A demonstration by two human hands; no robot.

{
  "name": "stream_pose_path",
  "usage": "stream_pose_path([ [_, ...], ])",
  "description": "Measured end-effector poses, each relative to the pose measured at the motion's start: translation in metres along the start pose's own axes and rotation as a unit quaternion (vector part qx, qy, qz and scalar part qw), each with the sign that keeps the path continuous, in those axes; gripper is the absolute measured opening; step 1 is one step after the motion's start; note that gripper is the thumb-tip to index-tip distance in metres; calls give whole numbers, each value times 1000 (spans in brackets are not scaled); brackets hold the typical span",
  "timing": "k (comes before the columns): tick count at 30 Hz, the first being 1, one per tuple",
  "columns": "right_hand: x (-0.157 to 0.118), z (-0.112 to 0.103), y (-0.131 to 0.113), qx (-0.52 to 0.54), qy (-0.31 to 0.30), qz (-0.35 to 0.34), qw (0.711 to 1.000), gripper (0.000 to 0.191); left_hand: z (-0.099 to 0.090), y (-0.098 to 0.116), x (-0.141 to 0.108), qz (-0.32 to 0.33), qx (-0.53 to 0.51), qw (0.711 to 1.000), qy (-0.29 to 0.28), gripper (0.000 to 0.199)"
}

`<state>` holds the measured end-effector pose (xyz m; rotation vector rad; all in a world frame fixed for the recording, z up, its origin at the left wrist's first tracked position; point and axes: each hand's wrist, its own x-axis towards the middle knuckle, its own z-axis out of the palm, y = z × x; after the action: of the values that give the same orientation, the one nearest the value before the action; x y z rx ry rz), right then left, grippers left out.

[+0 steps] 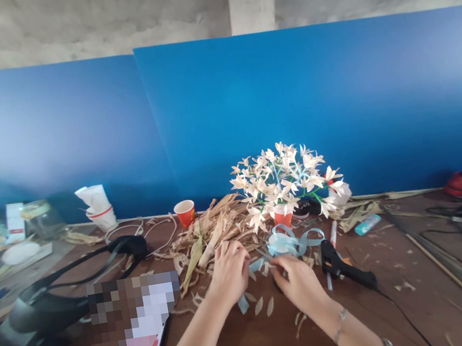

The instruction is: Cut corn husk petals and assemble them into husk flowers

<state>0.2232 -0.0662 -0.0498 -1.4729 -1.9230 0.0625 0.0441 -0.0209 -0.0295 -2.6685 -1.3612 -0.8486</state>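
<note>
My left hand [230, 269] is over the table at the front edge of a pile of dried corn husks [217, 228], its fingers curled inward; what they hold, if anything, is hidden. To its right, my right hand [297, 280] has its thumb and fingers drawn together. A thin greyish piece shows by those fingertips, too small to name. Just beyond lies a loose coil of light blue ribbon [283, 242]. Small pale petal-shaped pieces [270, 306] lie on the brown table between my wrists. Behind the ribbon, a bunch of cream husk flowers [284, 179] stands in an orange paper cup [282, 216].
A black glue gun [346, 267] with its cord lies right of my right hand. Left are a blurred-out phone-like slab [150, 326], a black strapped headset [36, 326] and a red cup [185, 213]. A blue panel [288, 88] stands behind the table.
</note>
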Motion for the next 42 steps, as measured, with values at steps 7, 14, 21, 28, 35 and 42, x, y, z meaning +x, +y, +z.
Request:
stream_pose_path([
  [7, 2, -2, -4, 62, 31, -40, 997, 14, -4, 19, -3, 64, -84, 994, -17, 12],
  [14, 3, -1, -2, 98, 13, -18, 995, 12, -4, 19, -2, 38, -121, 992, -5, 10],
  [21, 3, -3, -7, 53, 14, -22, 998, 11, -2, 25, 0, 36, -86, 996, -7, 11],
  [28, 2, 2, -11, -27, 60, 10, 998, 12, 1, 39, -2, -26, -70, 997, 26, 14],
  [35, 2, 2, -5, -75, 117, 35, 990, 12, 5, 35, -1, -63, -44, 996, 36, 15],
  [42, 7, -1, -5, 42, 91, -21, 995, 13, 3, 31, 0, -36, -57, 998, 13, 12],
])
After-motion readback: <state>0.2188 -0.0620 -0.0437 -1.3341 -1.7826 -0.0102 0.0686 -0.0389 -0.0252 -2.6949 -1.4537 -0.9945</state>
